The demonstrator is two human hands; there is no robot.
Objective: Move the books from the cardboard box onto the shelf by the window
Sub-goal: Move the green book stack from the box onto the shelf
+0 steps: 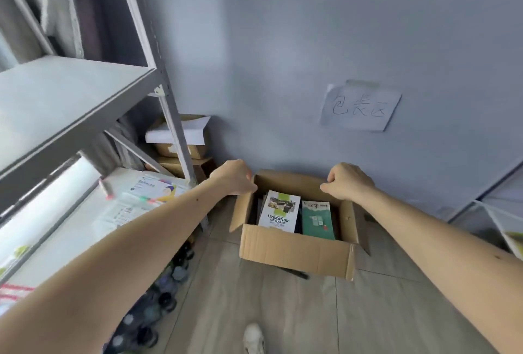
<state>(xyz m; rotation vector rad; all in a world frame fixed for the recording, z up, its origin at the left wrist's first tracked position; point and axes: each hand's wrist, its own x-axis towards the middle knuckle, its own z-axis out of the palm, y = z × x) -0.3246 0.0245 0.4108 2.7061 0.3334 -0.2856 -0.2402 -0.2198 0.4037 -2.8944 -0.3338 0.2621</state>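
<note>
An open cardboard box (294, 251) stands on the wooden floor against the blue wall. Inside lie a white book titled "Literature of Classic" (280, 212) and a green book (317, 220), with darker books under them. My left hand (233, 176) is closed on the box's far left flap. My right hand (349, 181) is closed on the far right rim. A grey metal shelf (62, 98) stands at the left, its upper board bare.
The lower shelf board (85, 212) holds booklets and pens. Small cartons and white paper (181, 138) are stacked behind the shelf post. Dark bottles (158, 297) line the floor under the shelf. A handwritten paper sign (360, 107) hangs on the wall. My shoe (254, 338) shows below.
</note>
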